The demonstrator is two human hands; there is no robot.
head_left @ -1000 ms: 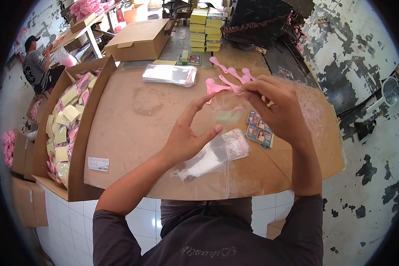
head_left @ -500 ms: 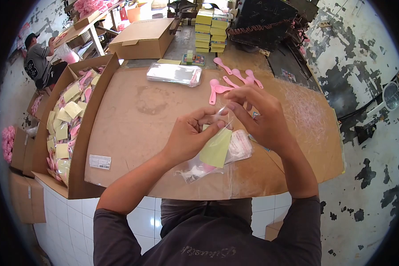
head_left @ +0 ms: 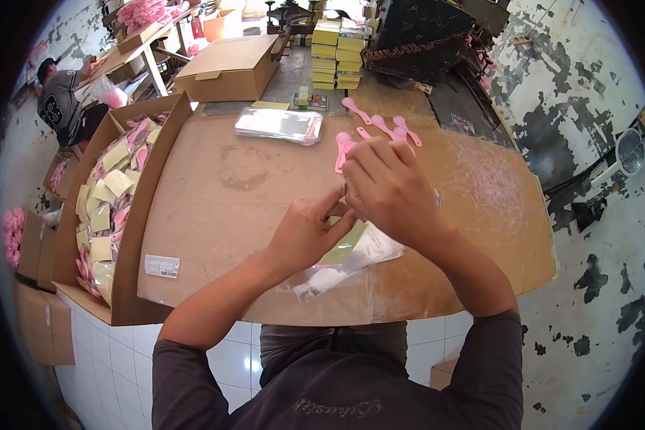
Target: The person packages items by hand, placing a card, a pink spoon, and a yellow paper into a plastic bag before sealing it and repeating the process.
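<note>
Over the cardboard sheet (head_left: 208, 236), my left hand (head_left: 304, 233) pinches the upper part of a clear plastic bag. A yellow-green card (head_left: 344, 242) shows in that bag, below my fingertips. My right hand (head_left: 390, 190) is closed at the bag's top edge, its fingertips meeting those of my left hand; what it grips there is largely hidden by its own fingers. Beneath lies another clear plastic packet (head_left: 376, 247) with whitish contents and printing. Several pink plastic spoons (head_left: 354, 110) lie just beyond my right hand, some partly covered by it.
At left stands an open carton (head_left: 129, 244) full of packed bags with pink pieces and yellow cards. A stack of clear bags (head_left: 279, 125), card stacks (head_left: 325, 54) and a closed box (head_left: 229, 68) are farther back. Plastic strips (head_left: 491, 172) lie right. A person (head_left: 61, 100) sits far left.
My right hand has moved left and turned knuckles-up over the bag's top, closing against my left fingertips. The bag with the card has dropped slightly and is more covered by my hands.
</note>
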